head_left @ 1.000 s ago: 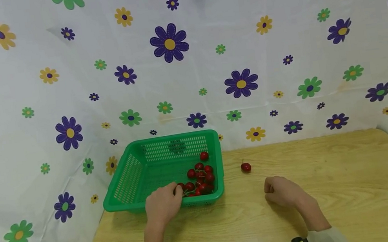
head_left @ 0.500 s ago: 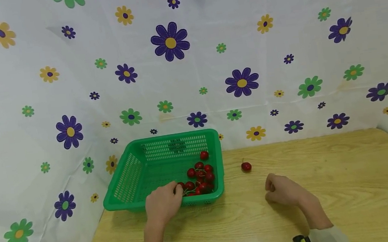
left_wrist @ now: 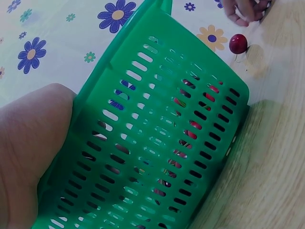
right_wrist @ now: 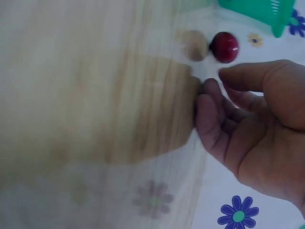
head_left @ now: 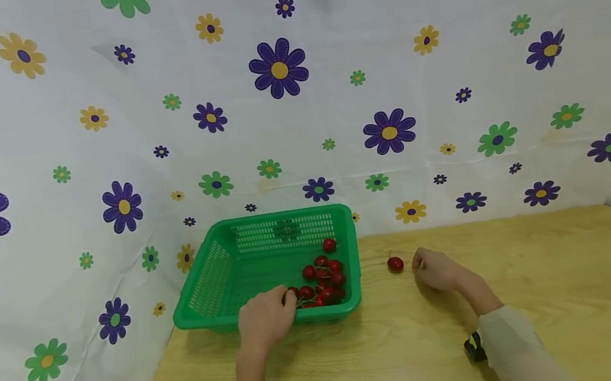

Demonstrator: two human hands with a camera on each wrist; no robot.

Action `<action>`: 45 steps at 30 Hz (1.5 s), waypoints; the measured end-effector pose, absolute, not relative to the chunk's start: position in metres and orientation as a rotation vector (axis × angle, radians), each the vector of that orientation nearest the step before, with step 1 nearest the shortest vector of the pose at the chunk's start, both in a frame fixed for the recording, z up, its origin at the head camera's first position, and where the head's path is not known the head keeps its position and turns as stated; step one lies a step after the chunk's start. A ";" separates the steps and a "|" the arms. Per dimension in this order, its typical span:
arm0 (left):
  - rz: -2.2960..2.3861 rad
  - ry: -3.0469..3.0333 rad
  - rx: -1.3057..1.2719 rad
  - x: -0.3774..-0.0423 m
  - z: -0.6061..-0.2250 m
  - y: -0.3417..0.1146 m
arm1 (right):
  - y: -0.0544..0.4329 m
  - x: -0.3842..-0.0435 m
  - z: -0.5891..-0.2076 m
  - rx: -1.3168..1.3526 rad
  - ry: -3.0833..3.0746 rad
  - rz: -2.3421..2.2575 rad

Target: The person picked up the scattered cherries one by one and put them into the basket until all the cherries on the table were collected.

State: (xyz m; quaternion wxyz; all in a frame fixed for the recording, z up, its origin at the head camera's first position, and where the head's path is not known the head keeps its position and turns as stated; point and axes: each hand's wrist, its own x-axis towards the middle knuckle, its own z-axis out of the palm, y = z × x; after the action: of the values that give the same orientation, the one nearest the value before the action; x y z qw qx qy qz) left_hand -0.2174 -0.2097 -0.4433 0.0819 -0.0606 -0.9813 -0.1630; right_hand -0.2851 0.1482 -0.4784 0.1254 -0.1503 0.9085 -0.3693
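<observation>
A green plastic basket (head_left: 324,314) with slotted walls stands left of centre. My left hand (head_left: 266,320) grips its front rim, fingers hooked over the edge; in the left wrist view part of the hand (left_wrist: 33,138) lies against the basket wall. Inside, several red cherries (head_left: 338,279) with green stems gather at the right side. One single cherry (head_left: 395,264) lies on the table right of the basket. Just to its right hovers my right hand (head_left: 438,271), holding nothing. In the right wrist view, its loosely bent fingers and thumb stand apart, close to the cherry (right_wrist: 225,47) without touching it.
A light wooden table (head_left: 545,289) carries everything. White cloth (head_left: 323,39) printed with flowers hangs behind the table and along its left and right sides. The basket's back rim is near the back cloth.
My right hand has moved forward and slightly left, up to the single cherry. My left hand stays on the basket rim. The head view has shifted slightly.
</observation>
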 end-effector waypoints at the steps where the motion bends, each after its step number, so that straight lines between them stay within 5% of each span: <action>1: -0.489 -2.934 -0.189 -0.217 -0.444 -0.209 | 0.149 -0.290 -0.480 -0.441 2.663 -1.064; 14: -0.475 -2.897 -0.248 -0.216 -0.445 -0.197 | 0.153 -0.325 -0.484 -0.676 2.716 -0.773; 45: -0.500 -2.899 -0.182 -0.216 -0.442 -0.210 | 0.140 -0.314 -0.484 -0.637 2.891 -0.721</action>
State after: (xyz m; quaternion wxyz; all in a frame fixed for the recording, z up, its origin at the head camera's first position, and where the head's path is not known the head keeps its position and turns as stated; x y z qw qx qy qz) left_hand -0.2164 -0.2097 -0.4424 0.0969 -0.0615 -0.9790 -0.1687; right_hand -0.3137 0.1395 -0.4844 0.0474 -0.2090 0.9478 -0.2363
